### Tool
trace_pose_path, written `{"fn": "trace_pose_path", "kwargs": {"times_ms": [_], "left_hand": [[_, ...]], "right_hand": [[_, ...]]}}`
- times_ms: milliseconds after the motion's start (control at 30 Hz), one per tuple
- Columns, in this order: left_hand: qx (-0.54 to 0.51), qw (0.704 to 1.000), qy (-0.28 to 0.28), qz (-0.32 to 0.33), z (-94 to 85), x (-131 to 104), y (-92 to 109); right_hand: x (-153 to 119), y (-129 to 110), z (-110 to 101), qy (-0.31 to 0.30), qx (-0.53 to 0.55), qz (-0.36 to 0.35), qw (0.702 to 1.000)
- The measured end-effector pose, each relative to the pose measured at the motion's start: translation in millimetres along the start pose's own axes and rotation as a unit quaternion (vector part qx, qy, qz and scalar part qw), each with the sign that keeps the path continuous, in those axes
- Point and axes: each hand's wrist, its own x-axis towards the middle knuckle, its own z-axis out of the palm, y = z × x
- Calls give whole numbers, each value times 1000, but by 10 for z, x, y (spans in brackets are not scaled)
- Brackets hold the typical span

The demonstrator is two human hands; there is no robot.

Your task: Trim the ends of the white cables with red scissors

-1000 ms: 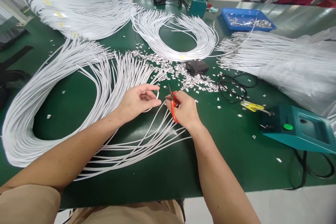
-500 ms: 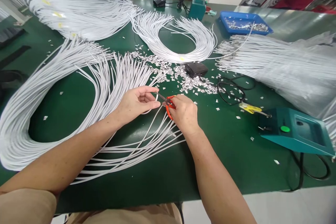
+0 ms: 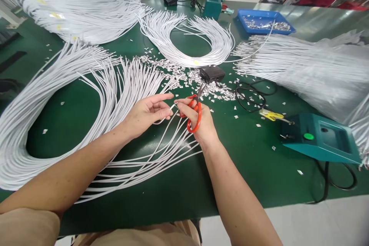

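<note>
My left hand (image 3: 147, 115) pinches a white cable (image 3: 173, 106) close to its end, thumb and fingers closed on it. In my right hand (image 3: 203, 123) are red-handled scissors (image 3: 197, 113), their dark blades pointing up and away from the cable. The thumb and forefinger of that hand touch the cable's tip. Loose white cables (image 3: 161, 157) lie beneath both hands. To the left curves a large coiled bundle of white cables (image 3: 14, 150), its cut ends fanned out just beyond my left hand.
Small silvery scraps (image 3: 184, 77) litter the green table (image 3: 245, 177) around a black box (image 3: 211, 73). A teal device (image 3: 323, 138) with a yellow-handled clip stands at right. Further off are a blue tray (image 3: 265, 17), another cable coil (image 3: 198, 61) and cable bundles (image 3: 288, 61).
The scissors have swung from pointing at the cable's end to pointing upward in my right hand. Its fingertips have come onto the cable tip.
</note>
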Motion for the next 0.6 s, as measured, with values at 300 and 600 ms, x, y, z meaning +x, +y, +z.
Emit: {"fn": "trace_pose_path", "kwargs": {"times_ms": [300,600], "left_hand": [[-40,999,-16,-14,31,-22,23],[-61,997,-36,-34,32,-36,47]], "right_hand": [[-10,36,31,-28,21,-5,999],[-36,-6,13,-11,-50,-78,996]]}}
